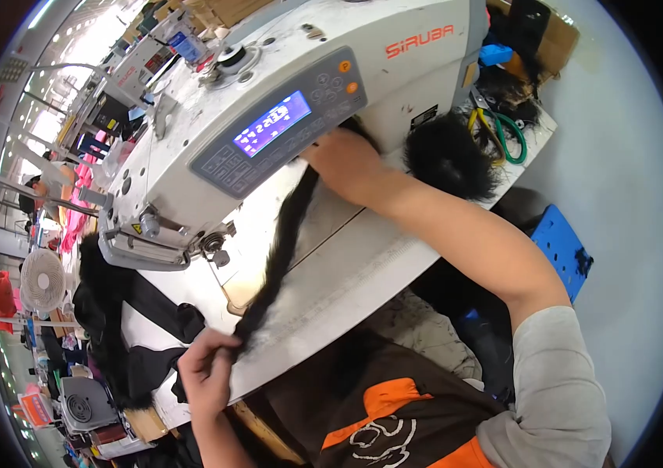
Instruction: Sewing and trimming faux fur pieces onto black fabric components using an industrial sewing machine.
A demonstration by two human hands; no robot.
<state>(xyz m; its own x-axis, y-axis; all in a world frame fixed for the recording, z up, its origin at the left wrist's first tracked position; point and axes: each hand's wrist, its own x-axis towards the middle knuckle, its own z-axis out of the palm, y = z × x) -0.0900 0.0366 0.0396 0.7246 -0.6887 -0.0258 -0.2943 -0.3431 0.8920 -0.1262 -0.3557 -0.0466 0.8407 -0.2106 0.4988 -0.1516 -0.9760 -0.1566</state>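
A long strip of black fur (286, 234) runs slantwise across the white sewing machine bed (347, 248). My left hand (208, 373) pinches its near end at the front edge of the bed, fingers curled. Under the machine's arm, my right hand (341, 162) is closed over the far part of the strip, its fingertips partly hidden by the control panel (277, 125). More black fur shows just beyond that hand. The needle and presser foot area (216, 248) stands left of the strip, apart from both hands.
Black fabric with fur trim (117, 312) lies at the left of the bed. Right of the machine are a black fur clump (448, 156) and green- and yellow-handled scissors (512, 140). A blue plastic piece (561, 249) is below the right edge. A fan (43, 279) stands far left.
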